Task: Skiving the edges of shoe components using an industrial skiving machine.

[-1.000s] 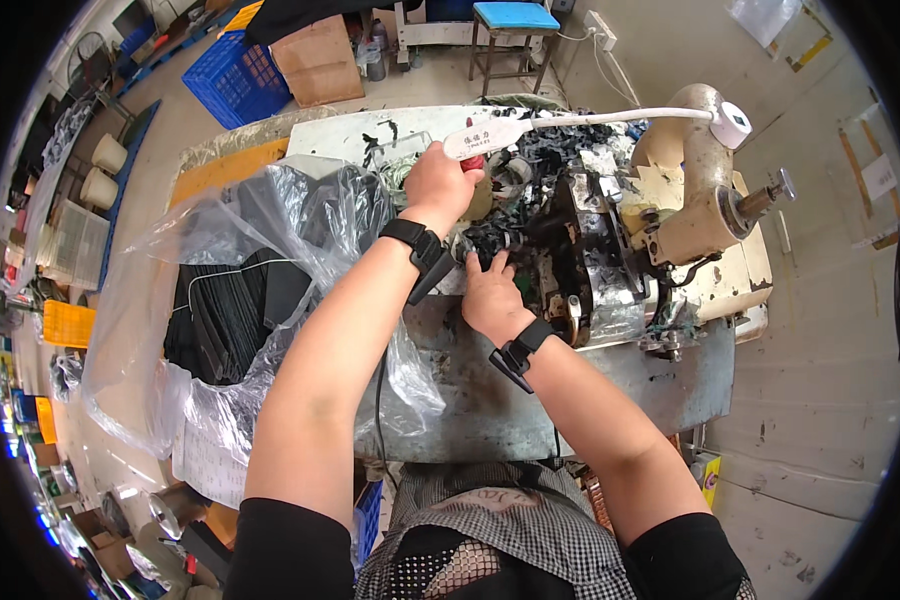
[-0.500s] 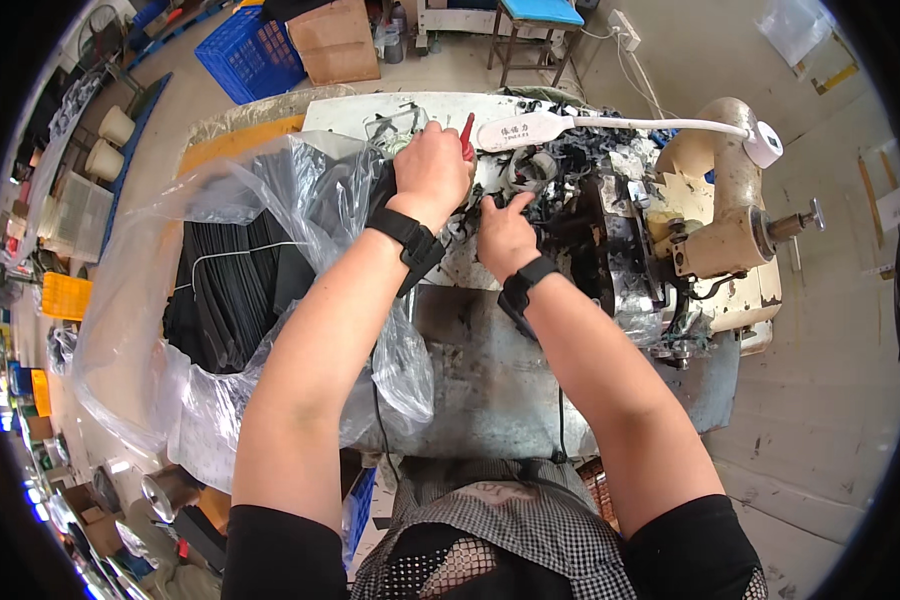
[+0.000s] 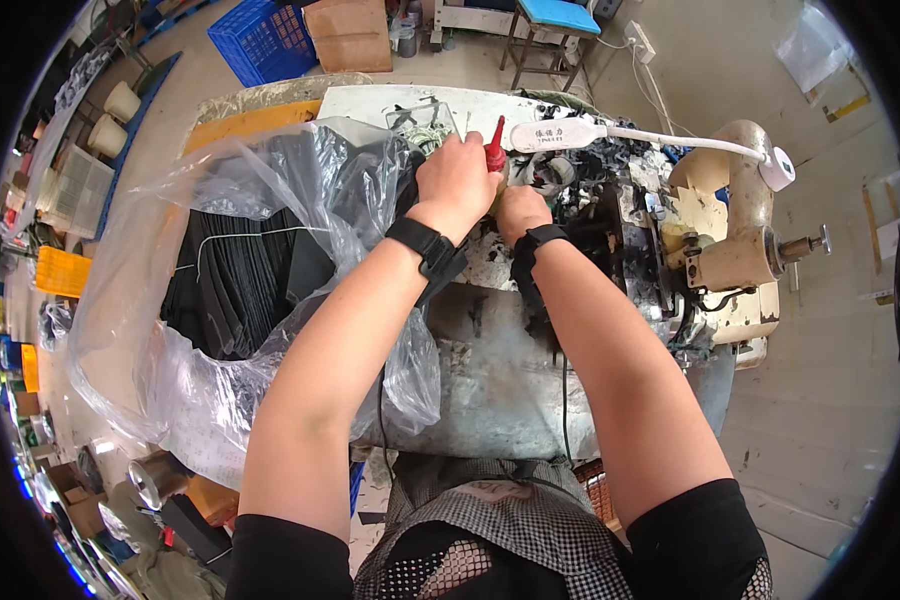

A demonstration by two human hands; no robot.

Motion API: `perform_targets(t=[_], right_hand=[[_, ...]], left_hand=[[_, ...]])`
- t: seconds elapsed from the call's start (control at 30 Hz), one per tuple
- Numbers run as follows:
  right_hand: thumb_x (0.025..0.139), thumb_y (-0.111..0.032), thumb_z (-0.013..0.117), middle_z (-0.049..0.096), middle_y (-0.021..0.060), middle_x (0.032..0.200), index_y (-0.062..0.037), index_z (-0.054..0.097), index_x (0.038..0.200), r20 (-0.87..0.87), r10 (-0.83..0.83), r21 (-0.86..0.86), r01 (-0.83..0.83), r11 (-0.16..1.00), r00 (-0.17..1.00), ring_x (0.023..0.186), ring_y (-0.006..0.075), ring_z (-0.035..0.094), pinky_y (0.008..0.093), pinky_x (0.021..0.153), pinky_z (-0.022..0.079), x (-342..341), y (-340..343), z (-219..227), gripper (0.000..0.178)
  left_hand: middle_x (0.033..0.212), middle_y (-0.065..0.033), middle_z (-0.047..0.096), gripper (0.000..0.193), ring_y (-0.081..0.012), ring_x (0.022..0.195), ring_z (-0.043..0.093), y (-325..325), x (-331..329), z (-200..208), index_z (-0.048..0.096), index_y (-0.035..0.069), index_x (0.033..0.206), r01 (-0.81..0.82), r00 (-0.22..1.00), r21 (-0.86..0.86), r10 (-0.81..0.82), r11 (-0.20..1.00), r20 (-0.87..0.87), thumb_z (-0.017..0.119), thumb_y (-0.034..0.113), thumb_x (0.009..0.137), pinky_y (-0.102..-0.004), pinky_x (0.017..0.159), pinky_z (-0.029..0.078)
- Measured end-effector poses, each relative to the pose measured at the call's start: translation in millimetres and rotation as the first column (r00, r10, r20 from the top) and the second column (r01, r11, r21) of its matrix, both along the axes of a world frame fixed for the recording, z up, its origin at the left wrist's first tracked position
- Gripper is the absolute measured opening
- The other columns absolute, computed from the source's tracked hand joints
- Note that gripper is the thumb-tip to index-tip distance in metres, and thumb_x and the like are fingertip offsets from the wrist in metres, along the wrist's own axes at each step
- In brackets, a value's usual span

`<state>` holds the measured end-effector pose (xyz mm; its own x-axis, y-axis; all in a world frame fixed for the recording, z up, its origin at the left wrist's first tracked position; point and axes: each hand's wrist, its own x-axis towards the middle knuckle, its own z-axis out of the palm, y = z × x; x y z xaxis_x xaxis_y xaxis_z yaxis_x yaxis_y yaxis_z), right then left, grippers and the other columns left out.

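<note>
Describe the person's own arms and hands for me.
The left hand and right hand are bare, without gloves. Each wrist wears a wide black strap: the left strap has a dark buckle-like fitting. The left sleeve and right sleeve are short and black, leaving the forearms uncovered.

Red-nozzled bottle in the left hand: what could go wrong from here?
The red-nozzled bottle points up close to the white lamp, so lifting it might knock the lamp. The loose plastic bag lies along the left hand's forearm and could snag the wrist strap. Black scraps near the right hand might cling to it.
</note>
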<state>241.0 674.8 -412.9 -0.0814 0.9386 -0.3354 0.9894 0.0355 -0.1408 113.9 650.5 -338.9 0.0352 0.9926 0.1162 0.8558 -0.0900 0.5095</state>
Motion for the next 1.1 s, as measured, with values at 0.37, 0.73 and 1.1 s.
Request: perform_targets(t=[0.37,0.73,1.1], right_hand=[[0.076,-0.038,0.075,0.069,0.0091,0.107,-0.011,0.072,0.098,-0.393,-0.223,-0.116,0.192,0.974,0.892,0.11,0.0329,0.062,0.045,0.088,0.052,49.1,53.0,113.9,0.036],[0.081,-0.027,0.072,0.065,0.025,0.111,0.0006,0.064,0.115,-0.156,-0.003,0.303,0.051,0.952,0.988,0.105,0.0372,0.063,0.0419,0.09,0.05,36.7,-36.0,135.4,0.044],[0.1,-0.019,0.047,0.011,0.0254,0.158,0.0002,0.016,0.153,-0.926,0.132,0.108,-0.087,0.99,0.354,0.148,0.0364,0.01,0.0412,0.119,0.013,23.6,-248.1,130.3,0.064]], left_hand=[[0.105,-0.0172,0.063,0.042,-0.0347,0.096,0.062,-84.8,-61.1,29.7,0.06,0.001,0.115,-0.07,0.957,0.12,0.033,0.99,0.287,0.072,0.023,0.081,-0.0438,0.081,0.051],[0.113,-0.0143,0.065,0.039,-0.022,0.099,0.065,-136.8,-42.3,23.4,0.056,0.0,0.125,0.124,0.869,0.126,-0.169,0.984,0.465,0.065,0.017,0.092,-0.0322,0.082,0.052],[0.153,-0.0243,0.027,0.072,-0.033,0.141,0.032,-179.2,34.6,22.8,0.014,-0.003,0.151,0.457,0.008,-0.195,0.215,0.868,0.977,0.027,0.05,0.104,-0.0428,0.117,0.024]])
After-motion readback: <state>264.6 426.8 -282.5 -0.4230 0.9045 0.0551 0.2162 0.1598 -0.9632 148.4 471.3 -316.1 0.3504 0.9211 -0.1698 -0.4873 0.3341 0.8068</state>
